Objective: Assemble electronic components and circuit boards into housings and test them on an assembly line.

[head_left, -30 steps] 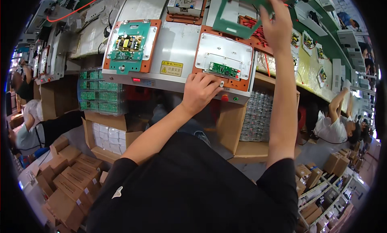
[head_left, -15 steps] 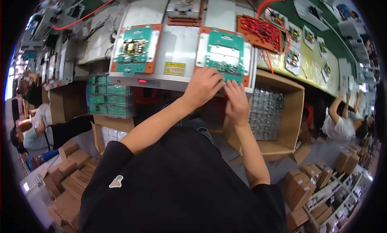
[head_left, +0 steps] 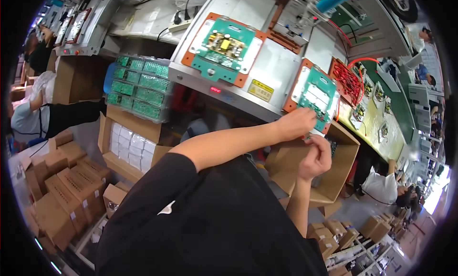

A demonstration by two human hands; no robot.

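Observation:
A green plate fixture [head_left: 317,92] on an orange-brown base sits at the right of the grey-white machine, with a circuit board in its near half. Over the fixture's near edge, my left hand [head_left: 296,124] is closed, fingertips pressed down at the board; what they pinch is hidden. Just in front of that edge, my right hand [head_left: 315,159] is raised with its fingers curled and thumb and fingertip together. Anything in that pinch is too small to make out. A second green fixture [head_left: 217,71], further left, carries a board with a yellow component [head_left: 225,45].
An open carton [head_left: 350,149] stands below the machine's right end. Stacked clear trays of green boards [head_left: 138,87] and a carton of white packets [head_left: 131,144] are at left. Red parts fill an orange tray [head_left: 347,82]. Other people sit at both sides.
The view has swung, so the machine appears tilted and further right. My right hand has come off the fixture toward me and turned, fingers curled. My left hand stays at the fixture's near edge.

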